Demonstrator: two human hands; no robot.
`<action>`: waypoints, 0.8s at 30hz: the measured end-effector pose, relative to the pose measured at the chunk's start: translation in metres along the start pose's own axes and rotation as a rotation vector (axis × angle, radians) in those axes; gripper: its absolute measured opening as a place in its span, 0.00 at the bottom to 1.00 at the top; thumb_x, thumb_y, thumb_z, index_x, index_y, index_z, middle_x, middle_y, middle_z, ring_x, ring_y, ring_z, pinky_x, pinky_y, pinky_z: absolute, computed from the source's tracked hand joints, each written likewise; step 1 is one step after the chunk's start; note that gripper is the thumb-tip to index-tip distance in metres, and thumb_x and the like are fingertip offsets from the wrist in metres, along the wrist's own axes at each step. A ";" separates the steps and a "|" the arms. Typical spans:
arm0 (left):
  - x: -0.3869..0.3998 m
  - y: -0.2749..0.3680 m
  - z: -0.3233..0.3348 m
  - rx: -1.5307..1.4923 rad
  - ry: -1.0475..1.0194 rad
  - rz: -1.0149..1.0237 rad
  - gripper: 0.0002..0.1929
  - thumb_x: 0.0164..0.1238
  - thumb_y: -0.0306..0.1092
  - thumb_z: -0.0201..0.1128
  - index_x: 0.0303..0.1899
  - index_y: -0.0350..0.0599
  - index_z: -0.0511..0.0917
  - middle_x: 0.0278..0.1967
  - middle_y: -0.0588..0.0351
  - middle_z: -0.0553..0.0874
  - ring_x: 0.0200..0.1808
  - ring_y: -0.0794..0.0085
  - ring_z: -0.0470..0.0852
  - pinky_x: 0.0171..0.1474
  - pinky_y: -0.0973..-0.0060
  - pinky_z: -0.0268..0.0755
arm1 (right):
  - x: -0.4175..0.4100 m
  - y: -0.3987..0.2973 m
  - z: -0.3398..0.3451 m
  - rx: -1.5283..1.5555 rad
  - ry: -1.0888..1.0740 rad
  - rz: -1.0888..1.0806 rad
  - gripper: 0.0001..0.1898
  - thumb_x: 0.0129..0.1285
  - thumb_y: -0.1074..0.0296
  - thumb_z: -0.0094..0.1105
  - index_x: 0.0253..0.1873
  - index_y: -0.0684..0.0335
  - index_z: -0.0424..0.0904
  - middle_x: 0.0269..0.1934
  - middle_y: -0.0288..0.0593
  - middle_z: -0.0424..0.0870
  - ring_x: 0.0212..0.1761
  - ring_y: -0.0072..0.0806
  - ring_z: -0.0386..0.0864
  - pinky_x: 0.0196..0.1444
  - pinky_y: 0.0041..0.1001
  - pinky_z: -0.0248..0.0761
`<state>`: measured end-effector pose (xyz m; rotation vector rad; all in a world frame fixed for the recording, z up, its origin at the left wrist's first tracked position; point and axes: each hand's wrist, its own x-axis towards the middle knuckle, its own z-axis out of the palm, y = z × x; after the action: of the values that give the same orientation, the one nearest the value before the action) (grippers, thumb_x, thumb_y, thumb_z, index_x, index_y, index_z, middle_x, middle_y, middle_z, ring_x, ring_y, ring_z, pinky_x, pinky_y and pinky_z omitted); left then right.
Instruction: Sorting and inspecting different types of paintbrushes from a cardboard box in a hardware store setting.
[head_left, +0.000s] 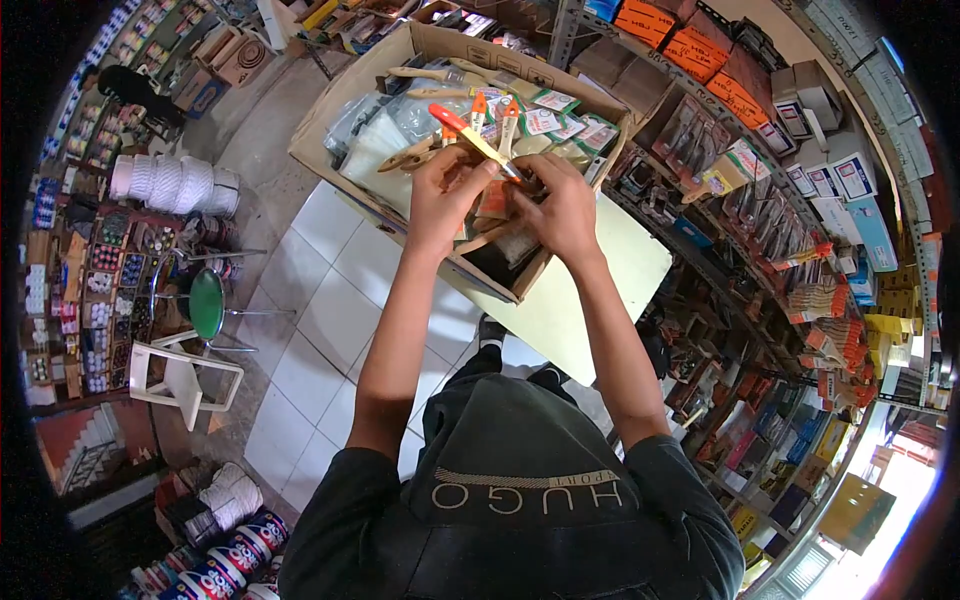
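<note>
A paintbrush (470, 133) with a yellow, red-tipped handle slants between my two hands, above an open cardboard box. My left hand (444, 199) grips its handle, the thumb lying along it. At the ferrule end, the fingers of my right hand (559, 199) close around the brush and partly hide its tip. Beneath them the cardboard box (322, 146) is full of paintbrushes. Some brushes have orange-tipped handles (478, 109), others plain wooden handles (420, 73). Clear plastic packaging (375, 142) lies at the box's left side, and labelled brush packs (551, 120) lie at its right.
The box rests on a pale yellow table (626, 247). Metal shelving (720, 202) with boxes and packaged goods curves along the right. To the left stand a green-seated stool (206, 302), a white frame (187, 375) and rope rolls (176, 184). A person (139, 94) is at the far left.
</note>
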<state>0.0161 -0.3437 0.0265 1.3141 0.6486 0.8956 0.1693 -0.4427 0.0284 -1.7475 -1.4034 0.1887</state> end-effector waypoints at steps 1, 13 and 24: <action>0.000 0.000 0.000 0.000 -0.001 -0.001 0.09 0.72 0.28 0.69 0.49 0.36 0.85 0.43 0.59 0.88 0.47 0.81 0.83 0.52 0.79 0.75 | 0.001 0.001 0.000 0.000 0.001 0.001 0.18 0.55 0.66 0.73 0.52 0.59 0.86 0.45 0.48 0.88 0.48 0.51 0.85 0.53 0.43 0.77; 0.000 0.002 0.001 -0.375 0.488 0.205 0.11 0.80 0.34 0.64 0.53 0.41 0.73 0.50 0.56 0.82 0.51 0.72 0.83 0.56 0.65 0.83 | 0.002 -0.002 0.002 -0.054 0.077 -0.050 0.38 0.55 0.65 0.74 0.73 0.57 0.73 0.53 0.52 0.85 0.52 0.53 0.83 0.56 0.46 0.77; -0.008 0.001 0.007 -0.385 0.378 0.178 0.11 0.79 0.35 0.66 0.52 0.42 0.75 0.48 0.59 0.83 0.52 0.72 0.82 0.55 0.65 0.83 | -0.013 -0.010 -0.018 0.250 0.083 -0.068 0.31 0.61 0.72 0.69 0.71 0.60 0.76 0.53 0.54 0.85 0.51 0.47 0.85 0.57 0.40 0.77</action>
<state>0.0176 -0.3546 0.0282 0.8708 0.6145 1.3609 0.1686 -0.4629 0.0415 -1.4843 -1.3166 0.2411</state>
